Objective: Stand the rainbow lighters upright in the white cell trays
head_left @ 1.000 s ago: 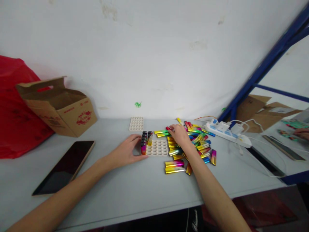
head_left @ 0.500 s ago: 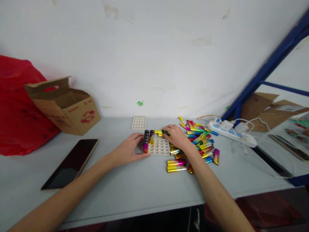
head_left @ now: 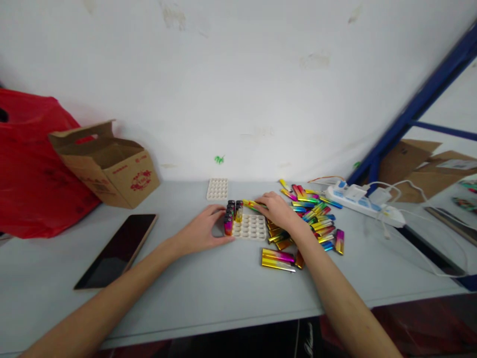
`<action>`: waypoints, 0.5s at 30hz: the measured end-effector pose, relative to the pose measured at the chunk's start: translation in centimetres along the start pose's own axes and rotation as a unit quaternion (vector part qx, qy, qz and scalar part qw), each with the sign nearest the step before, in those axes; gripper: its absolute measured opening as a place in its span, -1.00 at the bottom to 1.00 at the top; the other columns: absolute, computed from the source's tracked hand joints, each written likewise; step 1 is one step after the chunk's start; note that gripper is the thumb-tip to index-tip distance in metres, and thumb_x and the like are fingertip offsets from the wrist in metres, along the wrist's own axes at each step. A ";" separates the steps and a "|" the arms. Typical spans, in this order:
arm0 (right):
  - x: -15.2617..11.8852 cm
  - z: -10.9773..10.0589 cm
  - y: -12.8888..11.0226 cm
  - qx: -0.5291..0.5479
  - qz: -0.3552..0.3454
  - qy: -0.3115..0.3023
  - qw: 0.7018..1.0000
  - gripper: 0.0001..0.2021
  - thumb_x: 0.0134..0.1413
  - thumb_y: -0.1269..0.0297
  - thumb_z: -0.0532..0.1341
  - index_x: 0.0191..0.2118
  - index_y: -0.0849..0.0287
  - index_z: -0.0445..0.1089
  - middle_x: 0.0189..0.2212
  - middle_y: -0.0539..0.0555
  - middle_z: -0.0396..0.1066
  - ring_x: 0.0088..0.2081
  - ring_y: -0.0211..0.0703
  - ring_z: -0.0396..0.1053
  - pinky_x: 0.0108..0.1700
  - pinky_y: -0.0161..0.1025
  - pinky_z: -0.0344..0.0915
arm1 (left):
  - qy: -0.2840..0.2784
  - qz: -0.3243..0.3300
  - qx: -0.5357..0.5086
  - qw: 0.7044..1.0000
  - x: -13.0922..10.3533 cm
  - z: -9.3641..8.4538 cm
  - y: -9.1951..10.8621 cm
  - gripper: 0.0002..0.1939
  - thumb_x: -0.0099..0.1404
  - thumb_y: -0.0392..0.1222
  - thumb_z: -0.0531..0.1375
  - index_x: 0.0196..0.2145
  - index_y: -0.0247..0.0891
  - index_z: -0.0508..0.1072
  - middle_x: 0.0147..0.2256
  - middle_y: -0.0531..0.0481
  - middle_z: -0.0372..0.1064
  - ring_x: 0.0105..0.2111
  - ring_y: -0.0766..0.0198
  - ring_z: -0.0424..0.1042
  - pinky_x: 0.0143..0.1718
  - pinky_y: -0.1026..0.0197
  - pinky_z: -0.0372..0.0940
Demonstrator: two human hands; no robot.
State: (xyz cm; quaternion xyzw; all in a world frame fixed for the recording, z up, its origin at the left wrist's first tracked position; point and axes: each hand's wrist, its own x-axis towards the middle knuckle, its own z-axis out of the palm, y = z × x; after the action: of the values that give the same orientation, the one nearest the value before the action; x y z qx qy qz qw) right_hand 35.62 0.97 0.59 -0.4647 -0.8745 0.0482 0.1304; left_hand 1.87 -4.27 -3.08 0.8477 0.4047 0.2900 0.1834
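Note:
A white tray (head_left: pixel 250 229) with rows of round holes lies on the table. Along its left side, several lighters (head_left: pixel 229 219) stand upright with dark tops, and a yellowish one stands beside them. My left hand (head_left: pixel 199 229) curves around the tray's left end, thumb at the near corner and fingers by the lighters. Beyond the tray's far right edge, my right hand (head_left: pixel 275 209) pinches a shiny yellow-green lighter (head_left: pixel 252 203); the fingers partly hide it. A loose pile of metallic coloured lighters (head_left: pixel 316 219) spreads to the right of this hand.
A second white holed tray (head_left: pixel 217 189) lies near the wall. On the left are a dark-screened tablet (head_left: pixel 117 251), an open cardboard box (head_left: pixel 126 174) and a red bag (head_left: pixel 37 164). A white power strip (head_left: pixel 365 204) with cables lies at right, near a blue metal frame (head_left: pixel 406 122).
The lighter in my right hand now shows more of its coloured body, reaching toward the standing lighters. My left hand stays at the tray. The whole view has shifted slightly.

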 end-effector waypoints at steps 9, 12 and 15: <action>-0.4 -0.2 0.1 0.196 0.053 0.169 0.964 -0.69 0.81 0.15 0.28 0.27 0.07 0.78 0.10 0.22 0.88 0.07 0.15 0.79 0.24 -0.04 0.58 | 0.001 -0.007 -0.008 1.000 0.1 0.4 -0.1 -0.22 0.39 0.40 0.69 0.32 -0.13 0.77 0.45 -0.34 0.65 0.48 -0.45 0.65 0.67 -0.40 0.52; -0.2 -0.1 -0.2 0.302 0.107 0.198 0.926 -0.61 0.60 -0.17 0.45 0.11 0.06 0.79 -0.21 0.10 0.78 -0.22 0.06 0.65 -0.07 -0.09 0.54 | 0.003 -0.010 -0.011 1.000 0.1 0.5 -0.2 -0.22 0.39 0.44 0.68 0.31 -0.14 0.79 0.45 -0.35 0.66 0.47 -0.45 0.65 0.65 -0.42 0.53; -0.1 0.0 -0.9 0.406 0.147 0.195 0.881 -0.31 0.24 -0.60 0.55 -0.23 0.04 0.63 -0.48 -0.04 0.47 -0.40 -0.06 0.39 -0.30 -0.15 0.33 | 0.011 -0.007 -0.016 1.000 0.1 0.5 -0.2 -0.23 0.38 0.40 0.70 0.32 -0.12 0.79 0.45 -0.35 0.67 0.46 -0.45 0.66 0.64 -0.44 0.55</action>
State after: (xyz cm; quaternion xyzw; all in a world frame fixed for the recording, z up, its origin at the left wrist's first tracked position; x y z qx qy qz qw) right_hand 34.93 0.42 0.78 -0.4943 -0.6567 0.3262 0.4669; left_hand 2.14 -4.11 -3.58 0.8385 0.4078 0.3048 0.1942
